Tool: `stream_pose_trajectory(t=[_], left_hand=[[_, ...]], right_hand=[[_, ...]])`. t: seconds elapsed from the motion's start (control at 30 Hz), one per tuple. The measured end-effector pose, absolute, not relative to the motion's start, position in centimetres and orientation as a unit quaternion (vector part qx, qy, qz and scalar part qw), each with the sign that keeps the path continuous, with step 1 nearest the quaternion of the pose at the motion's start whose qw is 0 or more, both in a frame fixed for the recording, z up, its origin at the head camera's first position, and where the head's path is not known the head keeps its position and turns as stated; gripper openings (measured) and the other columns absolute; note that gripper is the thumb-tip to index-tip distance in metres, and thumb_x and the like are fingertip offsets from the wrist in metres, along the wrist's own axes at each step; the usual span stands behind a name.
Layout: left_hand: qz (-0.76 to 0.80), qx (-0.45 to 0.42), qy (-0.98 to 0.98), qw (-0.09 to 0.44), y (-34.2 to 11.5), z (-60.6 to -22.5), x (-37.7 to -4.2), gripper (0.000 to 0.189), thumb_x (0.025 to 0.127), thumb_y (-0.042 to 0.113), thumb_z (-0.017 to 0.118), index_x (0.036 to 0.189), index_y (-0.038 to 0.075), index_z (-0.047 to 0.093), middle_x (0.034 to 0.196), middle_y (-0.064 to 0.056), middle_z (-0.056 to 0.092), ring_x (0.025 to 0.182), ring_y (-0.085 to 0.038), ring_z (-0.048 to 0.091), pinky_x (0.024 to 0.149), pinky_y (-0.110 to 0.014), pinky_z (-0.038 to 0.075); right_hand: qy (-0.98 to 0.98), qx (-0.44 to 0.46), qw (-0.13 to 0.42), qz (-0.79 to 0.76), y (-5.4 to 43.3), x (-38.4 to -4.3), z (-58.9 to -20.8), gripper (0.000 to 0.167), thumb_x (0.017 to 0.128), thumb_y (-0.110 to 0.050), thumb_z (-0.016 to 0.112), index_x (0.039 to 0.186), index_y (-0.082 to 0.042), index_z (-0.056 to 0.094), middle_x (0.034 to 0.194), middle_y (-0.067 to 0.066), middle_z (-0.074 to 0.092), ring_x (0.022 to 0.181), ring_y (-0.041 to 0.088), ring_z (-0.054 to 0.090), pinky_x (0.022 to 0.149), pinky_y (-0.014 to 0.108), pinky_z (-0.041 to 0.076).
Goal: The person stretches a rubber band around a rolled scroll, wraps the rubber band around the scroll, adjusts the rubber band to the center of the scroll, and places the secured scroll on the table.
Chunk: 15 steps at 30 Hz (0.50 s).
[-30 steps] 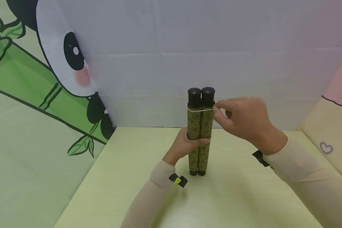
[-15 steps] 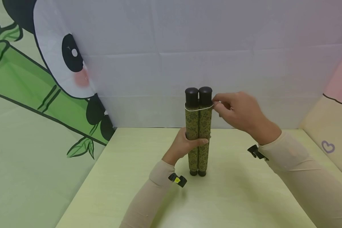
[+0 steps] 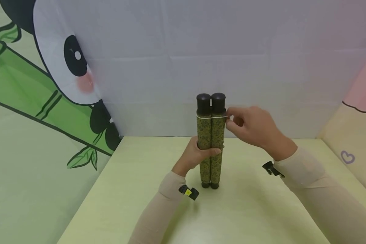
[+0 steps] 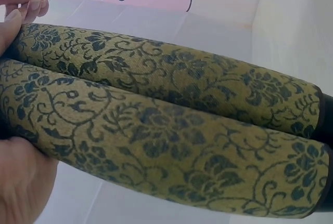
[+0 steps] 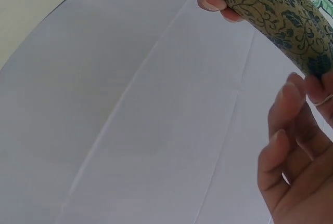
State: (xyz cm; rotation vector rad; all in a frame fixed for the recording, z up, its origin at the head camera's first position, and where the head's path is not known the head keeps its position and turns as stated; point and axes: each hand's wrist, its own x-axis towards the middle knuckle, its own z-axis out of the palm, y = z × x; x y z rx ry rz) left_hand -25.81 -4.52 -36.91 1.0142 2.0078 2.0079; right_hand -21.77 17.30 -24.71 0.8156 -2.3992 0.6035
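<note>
Two scrolls rolled in green-gold floral cloth stand upright side by side in the head view, the left scroll against the right scroll. Both carry black knobs at top and bottom. My left hand grips the pair around the middle, thumb across the front. Just under the upper knobs, a thin white rubber band runs across both. At its right end my right hand pinches it between thumb and forefinger. The left wrist view shows the floral cloth up close. In the right wrist view, the band crosses the fingers.
The scrolls' lower ends meet a pale yellow table. Behind it hangs a white-grey cloth backdrop. A panel with painted bamboo and a panda's face borders the left, and a pale panel with a purple heart the right.
The right hand rose slightly beside the knobs, then came back down with the band still pinched. The scrolls sit a little further left in view; the left hand keeps its grip.
</note>
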Motion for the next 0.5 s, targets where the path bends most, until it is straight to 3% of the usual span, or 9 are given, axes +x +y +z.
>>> stream_pose_trajectory(t=[0.23,0.37,0.5], left_hand=[[0.666,0.337,0.663,0.058,-4.0,-37.1,-26.5,0.05,0.091,0.017,0.078,0.136,0.008,0.058,0.121,-0.012,0.069,0.107,-0.026,0.069,0.094,-0.042,0.055],[0.662,0.34,0.667,0.045,-3.6,-36.9,-27.0,0.047,0.092,0.014,0.077,0.135,0.01,0.059,0.12,-0.011,0.068,0.106,-0.026,0.068,0.093,-0.043,0.055],[0.657,0.331,0.677,0.029,-3.2,-36.7,-27.3,0.043,0.091,0.014,0.077,0.132,0.01,0.062,0.116,-0.007,0.069,0.102,-0.022,0.067,0.09,-0.041,0.056]], right_hand=[[-0.821,0.336,0.427,0.176,17.1,-21.6,-26.7,0.019,0.093,-0.017,0.054,0.087,-0.016,0.072,0.05,-0.011,0.044,0.041,0.004,0.031,0.038,0.028,0.026],[-0.793,0.365,0.446,0.196,16.3,-21.7,-26.6,0.02,0.095,-0.014,0.054,0.087,-0.01,0.072,0.052,-0.009,0.042,0.043,0.004,0.032,0.039,0.027,0.028],[-0.79,0.386,0.426,0.212,15.4,-21.8,-26.2,0.015,0.095,-0.009,0.058,0.088,-0.006,0.07,0.055,-0.008,0.041,0.045,0.006,0.033,0.042,0.027,0.031]])
